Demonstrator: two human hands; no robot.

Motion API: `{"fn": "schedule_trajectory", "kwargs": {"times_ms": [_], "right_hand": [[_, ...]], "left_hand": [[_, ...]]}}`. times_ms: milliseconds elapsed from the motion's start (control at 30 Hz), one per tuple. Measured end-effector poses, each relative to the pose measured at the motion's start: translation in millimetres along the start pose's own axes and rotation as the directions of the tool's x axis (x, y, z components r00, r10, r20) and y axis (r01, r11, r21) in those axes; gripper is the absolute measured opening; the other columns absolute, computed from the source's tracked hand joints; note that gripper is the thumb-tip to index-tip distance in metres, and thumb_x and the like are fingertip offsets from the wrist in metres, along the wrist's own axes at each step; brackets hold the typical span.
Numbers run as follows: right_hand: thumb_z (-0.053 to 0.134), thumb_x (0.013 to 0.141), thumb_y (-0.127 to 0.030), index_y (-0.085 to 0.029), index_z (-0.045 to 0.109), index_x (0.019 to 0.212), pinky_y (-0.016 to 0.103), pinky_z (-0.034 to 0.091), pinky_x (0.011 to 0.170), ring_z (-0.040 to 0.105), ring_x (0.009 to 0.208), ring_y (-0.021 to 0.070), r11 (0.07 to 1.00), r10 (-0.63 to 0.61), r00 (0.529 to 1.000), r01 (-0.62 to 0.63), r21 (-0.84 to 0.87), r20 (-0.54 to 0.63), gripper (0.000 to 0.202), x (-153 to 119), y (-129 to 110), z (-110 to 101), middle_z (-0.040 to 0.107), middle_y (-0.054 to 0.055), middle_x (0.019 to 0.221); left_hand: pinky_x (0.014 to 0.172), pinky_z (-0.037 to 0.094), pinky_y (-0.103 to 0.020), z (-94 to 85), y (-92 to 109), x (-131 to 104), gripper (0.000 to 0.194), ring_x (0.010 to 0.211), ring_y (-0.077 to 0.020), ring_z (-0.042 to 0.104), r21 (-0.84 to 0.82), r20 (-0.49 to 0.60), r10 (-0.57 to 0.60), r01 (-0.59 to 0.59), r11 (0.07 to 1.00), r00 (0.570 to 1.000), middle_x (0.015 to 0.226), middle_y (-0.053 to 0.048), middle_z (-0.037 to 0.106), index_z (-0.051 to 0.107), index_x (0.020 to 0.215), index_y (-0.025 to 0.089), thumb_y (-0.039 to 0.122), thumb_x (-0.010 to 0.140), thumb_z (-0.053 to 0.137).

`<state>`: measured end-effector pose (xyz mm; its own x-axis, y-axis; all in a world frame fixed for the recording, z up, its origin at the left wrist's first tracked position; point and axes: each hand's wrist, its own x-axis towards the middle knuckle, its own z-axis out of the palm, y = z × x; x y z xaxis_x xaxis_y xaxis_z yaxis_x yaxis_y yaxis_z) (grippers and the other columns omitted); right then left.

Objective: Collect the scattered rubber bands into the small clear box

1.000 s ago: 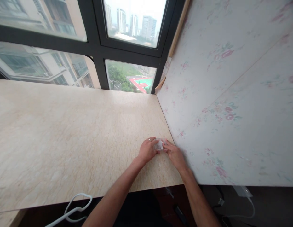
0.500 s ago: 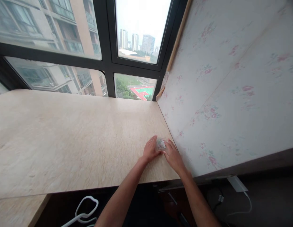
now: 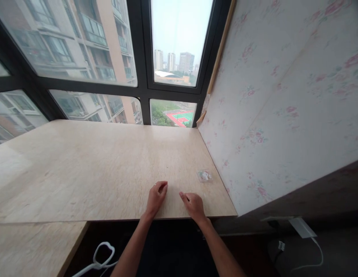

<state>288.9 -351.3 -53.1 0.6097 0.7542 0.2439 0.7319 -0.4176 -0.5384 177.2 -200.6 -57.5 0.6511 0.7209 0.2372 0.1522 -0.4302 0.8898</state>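
Observation:
A small clear plastic box with white and coloured printing or contents lies flat on the beige stone sill, close to the papered wall. My left hand rests over the sill to the left of the box, fingers curled in and thumb against them. Near the front edge, my right hand is closed in a loose fist, just below and left of the box. Neither hand touches the box, and I see nothing in either one. A ring shows on the left hand.
The wall with flowered paper bounds the sill on the right. Dark window frames stand behind it. Below the front edge are a white looped object at left and a white adapter with a cable at right.
Both hands have let go of the clear box and drawn back to the left and toward me, fingers curling. The box stays by the wall. The view has shifted slightly.

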Motion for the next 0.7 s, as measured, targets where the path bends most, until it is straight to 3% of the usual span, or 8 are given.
{"fn": "schedule_trajectory", "kwargs": {"times_ms": [167,267,400,700], "right_hand": [[0.024,0.093,-0.059,-0.019,0.046,0.039,0.028,0.017,0.048,0.046,0.043,0.0128,0.990,0.028,0.998,-0.021,-0.139,0.053,0.071,13.0,-1.9,1.4,0.049,0.002,0.042],[0.024,0.092,-0.060,-0.020,0.047,0.038,0.028,0.017,0.046,0.047,0.042,0.0136,0.987,0.007,0.998,0.002,-0.163,0.056,0.072,16.0,-2.5,-0.5,0.050,0.003,0.041],[0.025,0.093,-0.057,-0.019,0.048,0.038,0.028,0.017,0.047,0.047,0.041,0.0138,0.984,-0.042,0.999,0.040,-0.173,-0.009,0.071,10.0,-0.1,2.8,0.050,0.003,0.041],[0.027,0.093,-0.055,-0.018,0.041,0.036,0.027,0.015,0.049,0.041,0.039,0.0120,0.993,-0.059,0.997,0.053,-0.104,-0.049,0.069,6.3,4.8,8.8,0.045,0.002,0.038]], "left_hand": [[0.078,0.051,-0.034,-23.7,-1.5,-32.3,0.026,0.085,-0.0202,0.063,0.107,-0.165,-0.030,0.048,0.993,0.986,0.092,-0.008,0.067,0.063,0.091,0.017,0.036,0.088,0.045],[0.081,0.049,-0.035,-29.1,-0.3,-46.9,0.030,0.088,-0.0204,0.062,0.103,-0.149,-0.031,0.047,0.994,0.988,0.095,-0.009,0.067,0.063,0.096,0.018,0.038,0.090,0.042],[0.081,0.048,-0.035,-33.5,5.7,-49.0,0.040,0.084,-0.0202,0.061,0.102,-0.096,-0.078,0.087,0.991,0.992,0.085,-0.007,0.066,0.063,0.102,0.018,0.043,0.092,0.035],[0.072,0.044,-0.031,-35.2,6.6,-41.9,0.045,0.074,-0.0187,0.059,0.154,-0.073,-0.080,0.091,0.984,0.994,0.070,-0.003,0.060,0.063,0.083,0.019,0.043,0.094,0.027]]}}
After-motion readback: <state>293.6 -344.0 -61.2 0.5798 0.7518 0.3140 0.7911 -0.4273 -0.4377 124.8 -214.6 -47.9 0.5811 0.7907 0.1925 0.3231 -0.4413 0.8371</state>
